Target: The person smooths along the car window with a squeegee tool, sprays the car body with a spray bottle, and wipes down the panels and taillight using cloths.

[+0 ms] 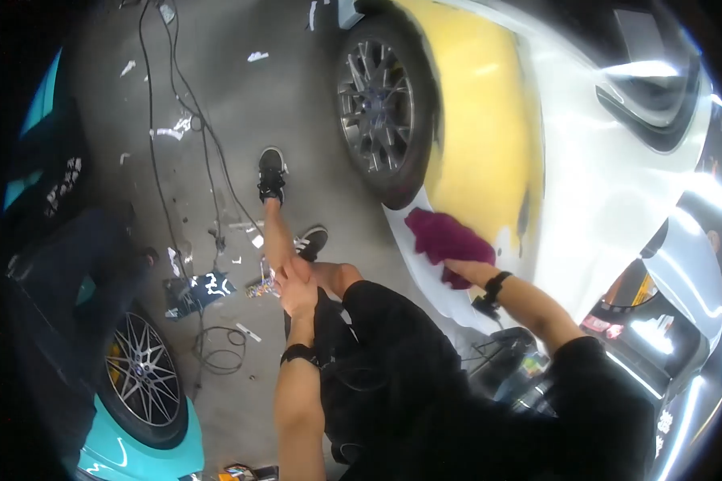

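My right hand (464, 271) presses a crumpled maroon cloth (449, 240) against the lower part of a car fender, behind the front wheel (377, 104). The cloth hides most of its fingers. The fender (485, 104) is yellow over most of its face, with white bodywork (578, 184) around it. My left hand (297, 290) rests on my bent knee, its fingers wrapped over the skin. A dark band circles each wrist.
Black cables (204, 136) run along the grey floor among white scraps. A turquoise car (128, 441) with a spoked wheel (146, 369) stands at the lower left. A dark sheet (188, 297) lies left of my knee. The white car's hood is raised at the right.
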`<state>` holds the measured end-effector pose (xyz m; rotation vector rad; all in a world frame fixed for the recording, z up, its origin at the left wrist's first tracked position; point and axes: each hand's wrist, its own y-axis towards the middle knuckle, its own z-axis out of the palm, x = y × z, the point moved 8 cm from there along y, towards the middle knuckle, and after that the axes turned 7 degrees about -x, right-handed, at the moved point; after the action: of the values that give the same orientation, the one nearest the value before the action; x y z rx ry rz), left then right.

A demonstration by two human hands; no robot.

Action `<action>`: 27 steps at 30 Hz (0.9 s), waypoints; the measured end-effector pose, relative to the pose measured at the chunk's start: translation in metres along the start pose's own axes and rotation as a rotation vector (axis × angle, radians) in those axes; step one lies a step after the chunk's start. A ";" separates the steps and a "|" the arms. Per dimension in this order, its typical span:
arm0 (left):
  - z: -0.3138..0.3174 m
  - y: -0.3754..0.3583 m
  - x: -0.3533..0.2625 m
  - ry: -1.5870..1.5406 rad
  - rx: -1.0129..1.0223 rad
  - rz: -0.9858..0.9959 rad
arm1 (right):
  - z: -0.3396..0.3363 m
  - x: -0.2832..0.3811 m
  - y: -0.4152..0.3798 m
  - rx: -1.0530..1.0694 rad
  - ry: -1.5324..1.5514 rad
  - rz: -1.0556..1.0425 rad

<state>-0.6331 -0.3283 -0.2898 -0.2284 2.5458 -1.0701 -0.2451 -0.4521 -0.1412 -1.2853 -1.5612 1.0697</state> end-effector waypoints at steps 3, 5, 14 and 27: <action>0.023 -0.016 0.017 0.003 0.029 -0.070 | -0.034 0.030 0.000 -0.015 0.041 -0.027; 0.038 -0.019 0.018 0.038 0.056 -0.073 | -0.068 0.124 0.025 -0.137 -0.188 -0.350; 0.037 -0.005 0.000 0.157 -0.030 -0.035 | -0.108 0.262 0.091 -0.393 -0.681 -0.652; 0.014 0.010 -0.008 -0.029 -0.102 -0.016 | -0.027 -0.073 -0.066 -0.109 -0.130 0.114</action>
<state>-0.6205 -0.3288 -0.3039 -0.2896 2.5794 -0.9374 -0.2281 -0.5285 -0.0757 -1.4163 -1.6799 1.1734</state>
